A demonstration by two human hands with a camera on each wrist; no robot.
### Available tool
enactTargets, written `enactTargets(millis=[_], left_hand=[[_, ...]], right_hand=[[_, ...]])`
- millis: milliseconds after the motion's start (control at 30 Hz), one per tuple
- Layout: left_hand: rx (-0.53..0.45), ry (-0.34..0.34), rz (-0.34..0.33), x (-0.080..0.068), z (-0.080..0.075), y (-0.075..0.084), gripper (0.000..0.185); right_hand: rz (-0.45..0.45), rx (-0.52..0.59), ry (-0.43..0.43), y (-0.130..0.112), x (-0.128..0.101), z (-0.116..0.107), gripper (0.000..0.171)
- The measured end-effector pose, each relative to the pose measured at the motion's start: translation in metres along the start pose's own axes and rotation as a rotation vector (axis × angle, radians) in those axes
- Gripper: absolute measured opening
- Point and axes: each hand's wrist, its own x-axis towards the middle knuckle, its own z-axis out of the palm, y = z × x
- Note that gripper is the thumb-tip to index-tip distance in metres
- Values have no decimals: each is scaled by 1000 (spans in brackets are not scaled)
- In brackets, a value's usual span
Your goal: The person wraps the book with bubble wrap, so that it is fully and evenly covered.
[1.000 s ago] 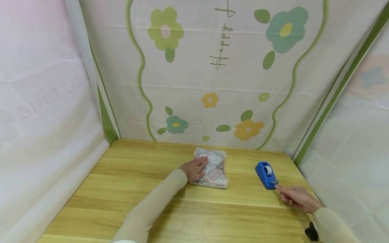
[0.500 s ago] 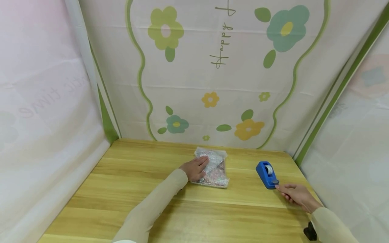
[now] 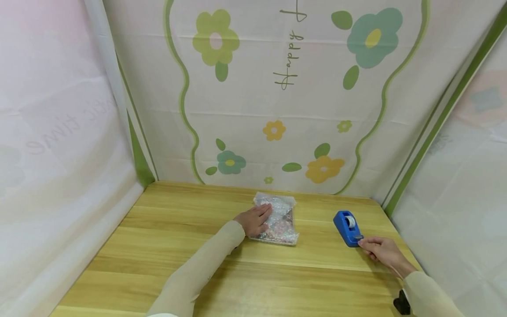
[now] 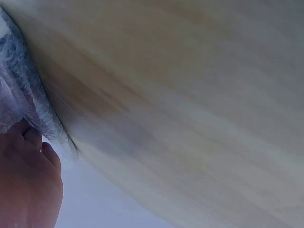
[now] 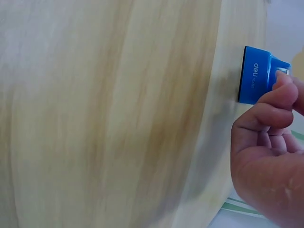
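On the surface (image 3: 166,246) only two things stand in the way: a packet (image 3: 279,219) near 12 o'clock, pinned under the left hand (image 3: 252,221), and a dispenser (image 3: 347,227) at 2 o'clock, with the right hand (image 3: 381,251) touching its near end. Between packet and dispenser a bare lane runs from 6 towards 1 o'clock, wide enough for a hand to pass. The whole side from 7 to 11 o'clock lies open, crossed only by the left sleeve (image 3: 198,273). Cloth walls (image 3: 59,145) close the surface at 9, 12 and 3 o'clock; the dispenser sits close to the 3 o'clock wall, leaving a narrow gap there.
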Motion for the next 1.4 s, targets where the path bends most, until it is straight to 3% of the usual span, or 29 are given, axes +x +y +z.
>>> enactTargets(millis=[333, 767, 933, 1133, 1400], left_hand=[[2, -11, -1, -1, 0, 1, 66], [-29, -5, 23, -8, -10, 9, 64], [4, -10, 18, -5, -7, 5, 65], [9, -8, 8, -2, -2, 2, 67], [-39, 13, 24, -5, -6, 3, 66]], right_hand=[[-55, 1, -32, 4, 1, -2, 37], [-14, -56, -63, 14, -4, -3, 30], [-17, -12, -106, 11, -16, 2, 41], [-147, 52, -106, -7, -23, 12, 40], [-385, 23, -123, -28, -28, 35, 31]])
